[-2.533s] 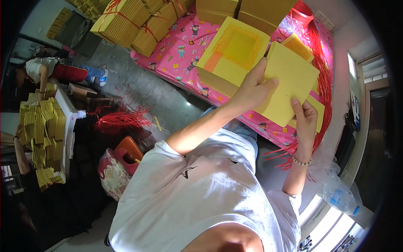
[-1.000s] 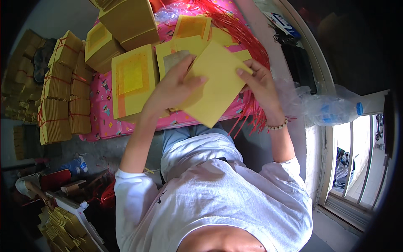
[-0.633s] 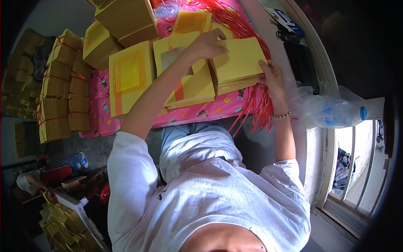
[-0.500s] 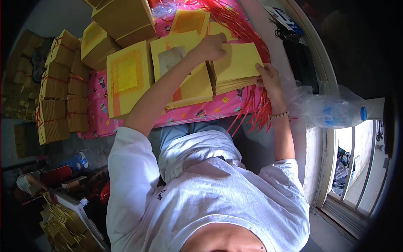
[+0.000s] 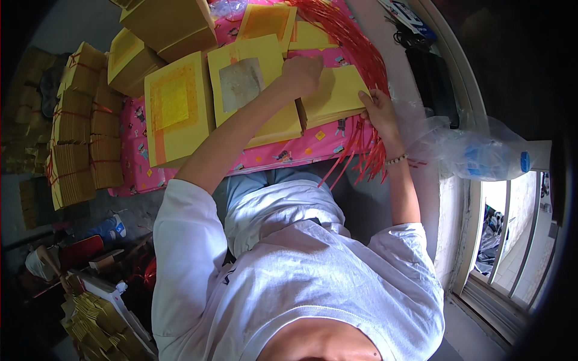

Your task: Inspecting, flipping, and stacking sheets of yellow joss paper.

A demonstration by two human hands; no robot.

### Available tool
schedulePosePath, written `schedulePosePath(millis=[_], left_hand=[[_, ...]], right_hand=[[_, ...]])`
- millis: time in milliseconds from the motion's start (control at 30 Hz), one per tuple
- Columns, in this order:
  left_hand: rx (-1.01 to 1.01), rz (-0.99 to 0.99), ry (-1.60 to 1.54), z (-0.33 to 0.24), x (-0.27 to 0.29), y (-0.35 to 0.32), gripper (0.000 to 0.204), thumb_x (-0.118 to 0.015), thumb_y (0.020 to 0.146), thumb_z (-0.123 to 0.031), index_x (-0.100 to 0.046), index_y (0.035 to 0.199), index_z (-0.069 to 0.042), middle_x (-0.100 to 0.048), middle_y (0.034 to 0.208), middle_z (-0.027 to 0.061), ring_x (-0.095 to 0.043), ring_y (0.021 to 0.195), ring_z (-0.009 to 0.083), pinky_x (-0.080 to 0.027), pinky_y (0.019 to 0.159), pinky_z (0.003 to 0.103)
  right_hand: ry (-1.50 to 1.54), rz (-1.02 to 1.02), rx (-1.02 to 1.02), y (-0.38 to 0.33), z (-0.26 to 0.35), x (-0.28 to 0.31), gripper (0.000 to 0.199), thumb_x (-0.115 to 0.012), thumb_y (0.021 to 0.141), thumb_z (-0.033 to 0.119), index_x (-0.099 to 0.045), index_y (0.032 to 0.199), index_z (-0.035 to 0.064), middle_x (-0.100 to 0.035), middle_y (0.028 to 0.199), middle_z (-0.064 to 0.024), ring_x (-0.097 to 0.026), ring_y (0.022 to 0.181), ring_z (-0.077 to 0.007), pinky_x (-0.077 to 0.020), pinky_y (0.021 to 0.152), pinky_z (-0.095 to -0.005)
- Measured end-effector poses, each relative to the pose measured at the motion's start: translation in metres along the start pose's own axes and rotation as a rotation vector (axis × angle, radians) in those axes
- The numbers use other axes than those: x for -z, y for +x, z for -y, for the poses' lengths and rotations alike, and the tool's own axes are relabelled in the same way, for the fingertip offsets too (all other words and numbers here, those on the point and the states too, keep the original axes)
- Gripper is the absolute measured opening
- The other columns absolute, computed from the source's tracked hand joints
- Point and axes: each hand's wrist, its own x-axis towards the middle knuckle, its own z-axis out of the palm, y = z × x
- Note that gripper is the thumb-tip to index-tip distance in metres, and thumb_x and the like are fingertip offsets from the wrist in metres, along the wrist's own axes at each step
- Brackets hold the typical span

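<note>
A low stack of yellow paper sheets (image 5: 338, 90) lies at the right of the pink patterned cloth. My right hand (image 5: 380, 112), a beaded bracelet at its wrist, grips the stack's right corner, thumb on top and fingers underneath. Over the left part of the same stack is my left hand (image 5: 303, 76), its fingers curled in; what they pinch, if anything, is hidden. Just left of it, partly behind my left forearm, stands a thicker yellow paper stack (image 5: 274, 57) with a silver square (image 5: 241, 84) on top. Another paper stack (image 5: 158, 129) bears a gold square within an orange border.
Red plastic strings (image 5: 355, 48) run along the table's right side and hang over its front edge. Tied paper bundles (image 5: 75, 129) are piled at left, with taller stacks (image 5: 171, 27) behind. A clear plastic bag (image 5: 481, 150) sits at right, above a barred opening.
The stack under my hands looks thinner and flatter. My left hand has come slightly nearer, its fingers more hidden. My right hand stays at the right corner. The whole view has shifted slightly.
</note>
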Motion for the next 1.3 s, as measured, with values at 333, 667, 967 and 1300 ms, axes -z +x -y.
schedulePosePath(millis=[333, 667, 967, 1300], left_hand=[[-0.001, 0.018, 0.032, 0.001, -0.006, 0.000, 0.050, -0.065, 0.078, -0.027, -0.047, 0.116, -0.002, -0.065, 0.090, 0.0157, -0.064, 0.086, 0.0315, -0.051, 0.072, 0.043], [0.022, 0.090, 0.066, -0.007, -0.004, -0.005, 0.063, -0.062, 0.080, -0.024, -0.037, 0.134, -0.001, -0.066, 0.093, 0.0156, -0.065, 0.087, 0.0290, -0.051, 0.073, 0.041], [-0.008, -0.228, 0.082, -0.006, -0.010, -0.008, 0.047, -0.063, 0.076, -0.015, -0.050, 0.119, -0.001, -0.059, 0.102, 0.0198, -0.060, 0.097, 0.0295, -0.050, 0.079, 0.039], [-0.176, -0.438, -0.515, 0.041, 0.049, -0.117, 0.024, -0.064, 0.080, -0.010, -0.060, 0.102, -0.003, -0.063, 0.096, 0.0122, -0.061, 0.088, 0.0265, -0.048, 0.078, 0.037]], right_hand=[[-0.295, -0.092, 0.077, 0.001, 0.005, -0.005, 0.034, -0.061, 0.087, 0.029, -0.059, 0.096, -0.0035, -0.063, 0.070, -0.0098, -0.060, 0.050, -0.0129, -0.0480, 0.044, -0.0257], [-0.573, -0.175, 0.251, 0.000, 0.003, -0.011, 0.033, -0.063, 0.085, 0.027, -0.057, 0.101, -0.0012, -0.062, 0.079, -0.0148, -0.064, 0.071, -0.0314, -0.0517, 0.064, -0.0395], [-0.842, -0.343, 0.489, -0.013, 0.017, -0.012, 0.023, -0.066, 0.082, 0.025, -0.064, 0.098, 0.0098, -0.056, 0.094, -0.0123, -0.061, 0.085, -0.0325, -0.0493, 0.071, -0.0415], [-0.493, -0.098, 0.642, -0.051, 0.089, -0.036, 0.027, -0.070, 0.079, 0.015, -0.064, 0.104, 0.0067, -0.057, 0.094, -0.0108, -0.059, 0.077, -0.0250, -0.0490, 0.065, -0.0321]])
